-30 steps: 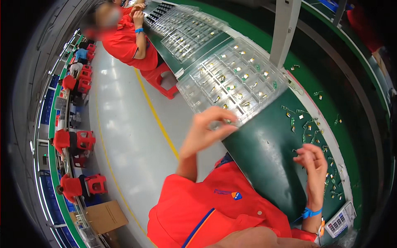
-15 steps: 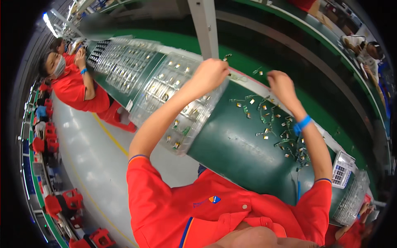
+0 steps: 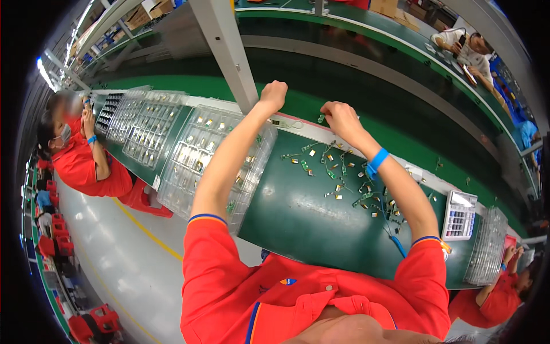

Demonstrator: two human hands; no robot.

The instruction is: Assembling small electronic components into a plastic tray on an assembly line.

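Note:
My left hand (image 3: 274, 96) is closed above the moving-line surface, beside the metal post; anything in its fingers is hidden. My right hand (image 3: 342, 119) has its fingers pinched on a small green circuit board (image 3: 321, 118) at the bench's far edge. Several more little green boards (image 3: 330, 172) with wires and shiny metal parts lie scattered on the green bench mat (image 3: 286, 212), below my right hand and forearm. Under my left forearm is a clear plastic tray (image 3: 177, 189) with similar parts in its compartments.
A metal post (image 3: 229, 57) rises at the bench's far edge, close to my left hand. Blue-handled pliers (image 3: 397, 246) and a white calculator (image 3: 460, 215) lie on the right, before stacked clear trays (image 3: 487, 246). A co-worker in red (image 3: 86, 166) sits at the left.
The view has turned, so the bench sits differently in it. My left hand has moved away from a small board at its fingertips; my right hand has reached the small board that lay beside it.

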